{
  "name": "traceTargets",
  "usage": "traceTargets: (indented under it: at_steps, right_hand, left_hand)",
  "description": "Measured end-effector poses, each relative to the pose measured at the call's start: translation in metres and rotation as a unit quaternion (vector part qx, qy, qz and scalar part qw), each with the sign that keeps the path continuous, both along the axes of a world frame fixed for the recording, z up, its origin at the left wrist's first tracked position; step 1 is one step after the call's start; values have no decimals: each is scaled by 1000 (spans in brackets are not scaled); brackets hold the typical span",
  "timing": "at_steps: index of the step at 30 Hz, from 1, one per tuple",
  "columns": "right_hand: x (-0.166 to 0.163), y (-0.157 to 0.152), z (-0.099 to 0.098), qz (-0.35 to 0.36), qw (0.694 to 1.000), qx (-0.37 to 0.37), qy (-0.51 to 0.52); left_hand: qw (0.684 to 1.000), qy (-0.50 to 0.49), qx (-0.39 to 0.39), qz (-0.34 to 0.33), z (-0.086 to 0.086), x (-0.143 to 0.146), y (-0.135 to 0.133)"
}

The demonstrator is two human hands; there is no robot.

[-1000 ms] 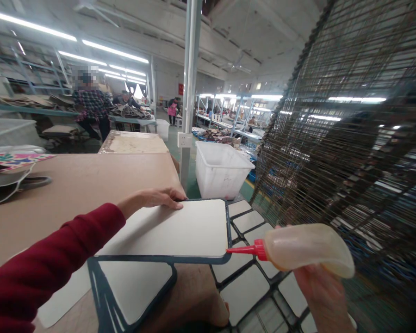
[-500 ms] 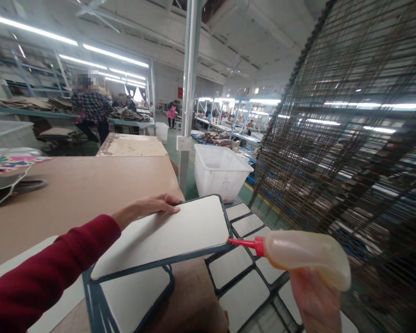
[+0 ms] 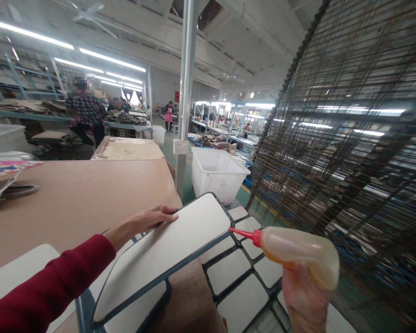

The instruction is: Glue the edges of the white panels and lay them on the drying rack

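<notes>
item 1, relation: nozzle [image 3: 244,234] to panel [image 3: 169,249]. from my right grip [image 3: 303,293] the panel lies to the left; the red nozzle spans the gap, tip at the panel's right-hand near corner. whether tip and rim touch, i cannot tell from the head feed.

item 2, panel: one, white face, dark blue rim, tilted. long axis from near left to far right, passing on the near side of my left grip [image 3: 155,217]. that grip is the nearer, being on it: thumb on the white face, pinching the far long edge; what lies beneath is hidden.

item 3, bottle [image 3: 301,252]: one, cloudy, amber liquid inside. long axis roughly crosswise, nozzle end leftward, base to the right. my right grip is wrapped round it from below.

item 4, surroundings: second panel [image 3: 138,311], under the held one; dark-rimmed pads [image 3: 242,300], left of the right grip; brown worktop [image 3: 124,189], beyond the left grip; white bin [image 3: 208,182], beyond and right of it.

item 5, writing: bottle, none on the side i see. bin, dark scribble [image 3: 224,185], illegible. red sign [image 3: 177,96], far beyond the left grip, too small to read.
</notes>
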State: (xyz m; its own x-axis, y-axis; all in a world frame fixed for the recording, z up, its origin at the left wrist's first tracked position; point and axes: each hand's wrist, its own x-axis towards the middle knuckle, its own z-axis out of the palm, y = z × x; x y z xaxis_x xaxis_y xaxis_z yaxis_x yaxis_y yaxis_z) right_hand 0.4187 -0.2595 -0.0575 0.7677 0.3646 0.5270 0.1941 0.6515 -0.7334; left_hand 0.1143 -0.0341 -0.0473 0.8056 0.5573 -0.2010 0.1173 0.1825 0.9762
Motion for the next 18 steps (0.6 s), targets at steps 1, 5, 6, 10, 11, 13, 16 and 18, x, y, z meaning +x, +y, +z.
traceTargets:
  at_steps: [1, 5, 6, 10, 11, 13, 16, 18]
  right_hand:
    - [-4, 2, 5, -20, 1000, 16, 5]
    - [-14, 5, 18, -16, 999, 44, 24]
    - [-14, 6, 18, -12, 998, 49, 26]
    - [-12, 7, 16, -2, 999, 47, 23]
    - [-11, 7, 15, 4, 999, 44, 22]
    - [-9, 7, 13, 7, 999, 39, 20]
    - [-8, 7, 10, 12, 999, 31, 11]
    - [-8, 7, 9, 14, 1000, 22, 15]
  left_hand:
    - [1000, -1, -3, 6, -2, 0, -1]
    - [1000, -2, -11, 19, -6, 2, -6]
    - [1000, -2, -10, 22, -7, 3, -8]
    - [999, -5, -12, 34, -7, 5, -15]
    - [999, -7, -14, 35, -7, 6, -16]
    - [999, -10, -16, 35, -7, 6, -18]
    - [999, -10, -11, 39, -6, 7, -21]
    - [999, -11, -6, 41, -6, 7, -22]
